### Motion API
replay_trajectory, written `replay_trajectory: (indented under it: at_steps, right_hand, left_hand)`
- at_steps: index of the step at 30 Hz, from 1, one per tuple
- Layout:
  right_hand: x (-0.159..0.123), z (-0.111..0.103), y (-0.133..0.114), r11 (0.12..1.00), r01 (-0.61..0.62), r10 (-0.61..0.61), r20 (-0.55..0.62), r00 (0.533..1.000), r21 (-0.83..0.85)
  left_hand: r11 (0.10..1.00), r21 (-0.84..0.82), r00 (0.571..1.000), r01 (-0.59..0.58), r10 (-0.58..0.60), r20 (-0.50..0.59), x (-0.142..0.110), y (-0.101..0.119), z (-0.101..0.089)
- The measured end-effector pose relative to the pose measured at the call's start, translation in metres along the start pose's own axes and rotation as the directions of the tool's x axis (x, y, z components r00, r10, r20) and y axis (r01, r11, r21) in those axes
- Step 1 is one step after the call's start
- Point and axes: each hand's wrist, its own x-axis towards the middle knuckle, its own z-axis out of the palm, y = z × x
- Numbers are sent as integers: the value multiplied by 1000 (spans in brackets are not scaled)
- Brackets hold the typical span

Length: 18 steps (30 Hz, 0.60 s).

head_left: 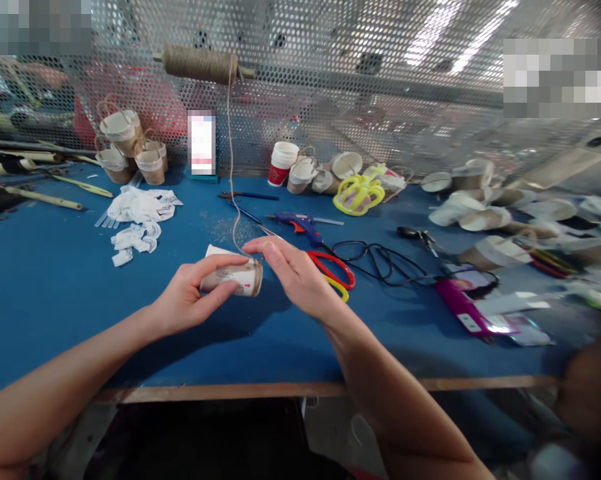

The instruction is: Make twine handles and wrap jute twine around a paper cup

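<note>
A white paper cup (pixel 248 279) with printed marks lies on its side above the blue table, and my left hand (pixel 190 293) is closed around it. Brown twine is wound at the end of the cup near my right hand. From that end the twine (pixel 232 147) runs up to a spool (pixel 195 63) mounted on the mesh wall. My right hand (pixel 293 270) is at the wound end, its fingers stretched out over the twine and the cup's edge. Scissors (pixel 335 270) with red and yellow handles lie just beyond my right hand, partly hidden by it.
Behind my hands lie a blue glue gun (pixel 300 223) and its black cable (pixel 380 263). Crumpled white paper strips (pixel 143 205) are at the left. Twine-handled cups (pixel 150 163) stand by a phone (pixel 201 143). A purple box (pixel 463 307) and several cups (pixel 495 250) fill the right.
</note>
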Motion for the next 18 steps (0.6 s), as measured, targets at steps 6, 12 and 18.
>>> replay_trajectory:
  at_steps: [6,12,18]
  right_hand:
    - [-4,4,-4,998,-22,18,69,997,59]
    - [-6,7,-6,995,-11,4,73,997,95]
    - [-5,7,-5,996,-14,3,125,992,85]
  left_hand:
    - [999,5,997,-32,32,71,-2,-1,1]
    - [999,31,997,-33,30,75,-2,-1,1]
    - [999,40,998,-3,1,69,-2,-2,2]
